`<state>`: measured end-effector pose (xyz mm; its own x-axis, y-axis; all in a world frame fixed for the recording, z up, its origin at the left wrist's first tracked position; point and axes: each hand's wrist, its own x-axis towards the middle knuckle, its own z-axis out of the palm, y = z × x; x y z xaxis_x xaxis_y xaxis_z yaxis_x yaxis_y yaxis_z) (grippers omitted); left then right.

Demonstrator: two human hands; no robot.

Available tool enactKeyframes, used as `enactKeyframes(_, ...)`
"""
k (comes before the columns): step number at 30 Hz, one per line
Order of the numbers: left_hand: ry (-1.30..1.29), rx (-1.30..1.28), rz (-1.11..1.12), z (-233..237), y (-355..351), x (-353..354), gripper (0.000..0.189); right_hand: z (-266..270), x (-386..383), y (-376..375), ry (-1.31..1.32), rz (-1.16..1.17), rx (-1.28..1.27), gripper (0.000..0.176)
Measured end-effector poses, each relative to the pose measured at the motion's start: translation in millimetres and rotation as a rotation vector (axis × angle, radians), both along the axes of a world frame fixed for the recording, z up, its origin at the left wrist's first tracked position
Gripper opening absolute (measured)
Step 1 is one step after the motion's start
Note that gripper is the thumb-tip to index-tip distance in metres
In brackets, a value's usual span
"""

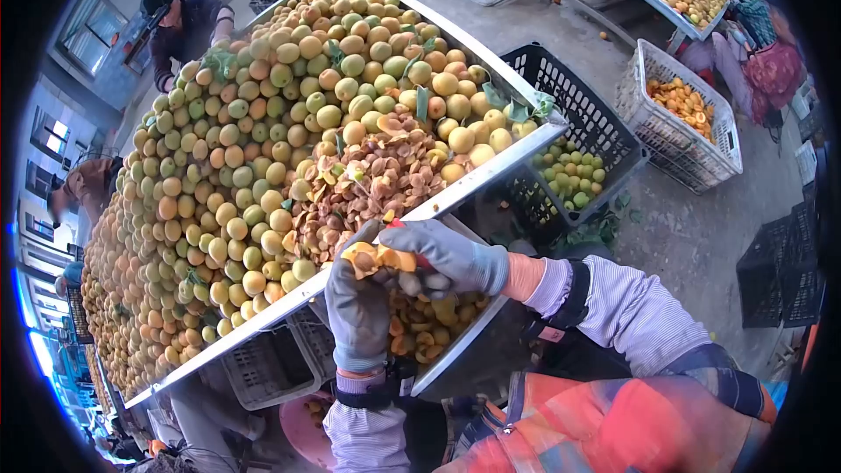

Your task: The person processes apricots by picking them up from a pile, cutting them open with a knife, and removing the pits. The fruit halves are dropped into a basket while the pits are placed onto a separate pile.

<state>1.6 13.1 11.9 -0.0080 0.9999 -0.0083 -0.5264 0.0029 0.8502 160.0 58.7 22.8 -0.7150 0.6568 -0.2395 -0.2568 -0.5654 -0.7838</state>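
Both my hands wear grey gloves and meet at the table's front edge. My left hand (357,311) is closed on an opened apricot (396,257), its orange flesh facing up. Fingers bent, my right hand (455,256) presses against the same apricot and grips a small red tool (423,261), mostly hidden by the glove. Right below the hands, a container of cut apricot halves (419,333) shows between my forearms. Just beyond the edge lies a heap of brown apricot pits (372,177). Whole green-to-orange apricots (254,149) are piled high around the pits.
A metal rim (473,182) borders the table. Black crate (604,127) with green fruit stands right of it; a white crate (683,171) of cut apricots is further right. An empty-looking crate (263,377) sits under the table. Co-workers (180,31) stand along the far side.
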Motion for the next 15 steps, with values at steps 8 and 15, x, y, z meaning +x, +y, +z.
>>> enactKeyframes(8, -0.466, -0.198, 0.015, 8.3, 8.4, -19.3, 0.054, 3.6, 3.3, -2.0, -0.041, 0.196, 0.099, 0.040)
enactKeyframes(15, -0.148, -0.158, 0.143, -2.3, 6.9, -25.2, 0.053, -5.5, -10.6, -6.4, -0.435, -0.140, 0.406, 0.039)
